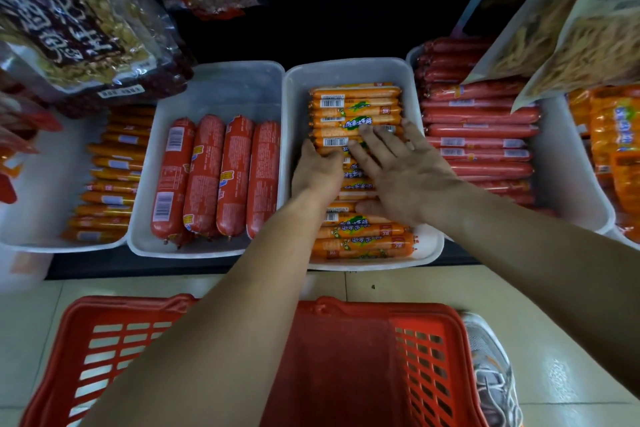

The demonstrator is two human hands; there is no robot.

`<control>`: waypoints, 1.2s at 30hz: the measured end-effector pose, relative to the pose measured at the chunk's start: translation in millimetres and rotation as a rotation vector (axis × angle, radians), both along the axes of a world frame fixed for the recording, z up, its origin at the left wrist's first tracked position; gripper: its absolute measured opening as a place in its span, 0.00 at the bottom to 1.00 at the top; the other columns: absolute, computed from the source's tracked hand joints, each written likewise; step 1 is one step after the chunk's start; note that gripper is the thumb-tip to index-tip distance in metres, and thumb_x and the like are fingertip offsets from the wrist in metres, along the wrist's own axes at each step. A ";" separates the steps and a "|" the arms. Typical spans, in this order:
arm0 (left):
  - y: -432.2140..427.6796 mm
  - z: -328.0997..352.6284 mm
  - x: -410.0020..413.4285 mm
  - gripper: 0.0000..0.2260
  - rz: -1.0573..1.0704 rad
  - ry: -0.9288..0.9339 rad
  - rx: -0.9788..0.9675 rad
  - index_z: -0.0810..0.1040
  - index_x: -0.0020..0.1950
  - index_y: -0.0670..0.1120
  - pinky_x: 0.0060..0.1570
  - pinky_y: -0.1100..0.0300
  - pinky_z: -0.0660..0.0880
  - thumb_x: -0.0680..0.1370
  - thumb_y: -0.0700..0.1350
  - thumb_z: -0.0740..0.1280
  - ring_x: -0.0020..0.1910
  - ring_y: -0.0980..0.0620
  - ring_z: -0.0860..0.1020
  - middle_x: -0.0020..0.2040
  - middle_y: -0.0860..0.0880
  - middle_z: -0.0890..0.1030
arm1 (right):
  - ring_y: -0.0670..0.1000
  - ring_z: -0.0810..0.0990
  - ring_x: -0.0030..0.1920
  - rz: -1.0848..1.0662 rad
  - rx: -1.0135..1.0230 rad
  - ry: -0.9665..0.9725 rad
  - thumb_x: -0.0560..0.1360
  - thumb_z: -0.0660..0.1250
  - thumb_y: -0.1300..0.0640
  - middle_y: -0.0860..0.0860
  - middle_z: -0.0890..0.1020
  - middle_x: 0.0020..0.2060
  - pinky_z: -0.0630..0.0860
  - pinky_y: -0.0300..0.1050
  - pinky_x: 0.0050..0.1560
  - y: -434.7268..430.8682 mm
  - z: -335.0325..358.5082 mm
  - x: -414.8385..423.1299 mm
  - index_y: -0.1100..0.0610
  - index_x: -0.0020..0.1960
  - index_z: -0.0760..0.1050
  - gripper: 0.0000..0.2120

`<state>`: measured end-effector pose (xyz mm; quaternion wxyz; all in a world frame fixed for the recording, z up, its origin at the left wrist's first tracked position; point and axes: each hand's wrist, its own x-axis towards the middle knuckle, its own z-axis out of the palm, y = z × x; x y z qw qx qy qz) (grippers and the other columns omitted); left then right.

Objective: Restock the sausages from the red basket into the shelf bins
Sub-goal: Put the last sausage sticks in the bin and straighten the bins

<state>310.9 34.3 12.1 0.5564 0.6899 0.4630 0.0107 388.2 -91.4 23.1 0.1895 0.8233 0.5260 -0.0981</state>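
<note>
Many orange sausages (356,104), long axes left-right

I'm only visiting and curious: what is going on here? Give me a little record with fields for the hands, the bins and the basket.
activity: a person restocking sausages at a shelf
left hand: on the left ends of the orange sausages in the centre bin; fingers hidden
right hand: fingers spread flat on the same sausages
left neighbour bin: four thick red sausages
right neighbour bin: thin red sausages, stacked
red basket: on the floor below the shelf; no sausages visible in it
</note>
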 end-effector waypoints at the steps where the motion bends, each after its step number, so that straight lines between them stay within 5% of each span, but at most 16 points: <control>1: 1.5 3.6 -0.6 0.19 -0.002 -0.001 -0.020 0.75 0.63 0.54 0.55 0.48 0.77 0.75 0.58 0.64 0.48 0.48 0.81 0.52 0.50 0.83 | 0.58 0.39 0.80 -0.006 0.012 -0.001 0.75 0.45 0.26 0.57 0.38 0.80 0.36 0.64 0.76 1.0 0.9 -0.7 0.53 0.80 0.32 0.47; 5: 11.2 1.7 12.9 0.37 0.099 -0.005 -0.062 0.68 0.71 0.53 0.57 0.43 0.78 0.64 0.65 0.63 0.52 0.43 0.83 0.57 0.47 0.83 | 0.59 0.40 0.80 -0.044 0.038 0.002 0.73 0.45 0.24 0.59 0.41 0.80 0.35 0.64 0.76 -0.4 5.0 4.6 0.56 0.80 0.33 0.51; 11: 20.3 6.2 21.5 0.14 0.076 -0.071 -0.110 0.77 0.59 0.52 0.48 0.47 0.82 0.75 0.54 0.67 0.42 0.50 0.85 0.47 0.51 0.85 | 0.59 0.40 0.80 -0.047 0.038 -0.012 0.75 0.41 0.26 0.60 0.41 0.80 0.36 0.64 0.76 5.2 2.9 10.2 0.56 0.80 0.35 0.46; 16: 30.3 4.6 39.3 0.15 0.036 -0.112 -0.034 0.70 0.65 0.54 0.46 0.50 0.82 0.78 0.52 0.65 0.43 0.48 0.85 0.50 0.50 0.83 | 0.59 0.41 0.80 -0.042 0.051 -0.019 0.76 0.42 0.27 0.59 0.41 0.80 0.37 0.64 0.76 4.4 1.4 11.4 0.55 0.80 0.34 0.45; 25: 40.4 17.2 38.3 0.10 -0.029 -0.088 0.014 0.74 0.62 0.51 0.56 0.46 0.79 0.82 0.50 0.61 0.49 0.46 0.83 0.53 0.46 0.83 | 0.59 0.46 0.80 -0.069 0.090 0.026 0.76 0.45 0.27 0.59 0.46 0.80 0.41 0.65 0.76 5.1 1.9 9.7 0.56 0.81 0.40 0.45; 28: 39.8 44.7 16.7 0.13 -0.156 -0.160 0.129 0.73 0.67 0.48 0.59 0.58 0.73 0.83 0.46 0.61 0.58 0.53 0.78 0.62 0.54 0.78 | 0.58 0.54 0.78 -0.085 0.233 0.114 0.77 0.48 0.31 0.56 0.54 0.79 0.49 0.64 0.77 4.9 8.5 -2.7 0.55 0.81 0.47 0.42; 33: 53.0 70.9 -50.6 0.13 -0.335 -0.150 0.420 0.80 0.65 0.47 0.50 0.78 0.67 0.81 0.42 0.64 0.57 0.60 0.77 0.56 0.57 0.80 | 0.53 0.60 0.76 0.097 0.289 0.371 0.80 0.56 0.40 0.48 0.62 0.77 0.54 0.51 0.75 22.2 11.8 -34.6 0.49 0.78 0.61 0.29; 36: 59.2 53.1 -87.1 0.13 -0.315 -0.118 0.426 0.81 0.63 0.49 0.54 0.77 0.70 0.80 0.40 0.65 0.55 0.62 0.79 0.57 0.56 0.83 | 0.50 0.63 0.74 0.217 0.292 0.440 0.80 0.59 0.44 0.45 0.69 0.74 0.56 0.47 0.74 37.0 5.6 -43.3 0.46 0.74 0.69 0.23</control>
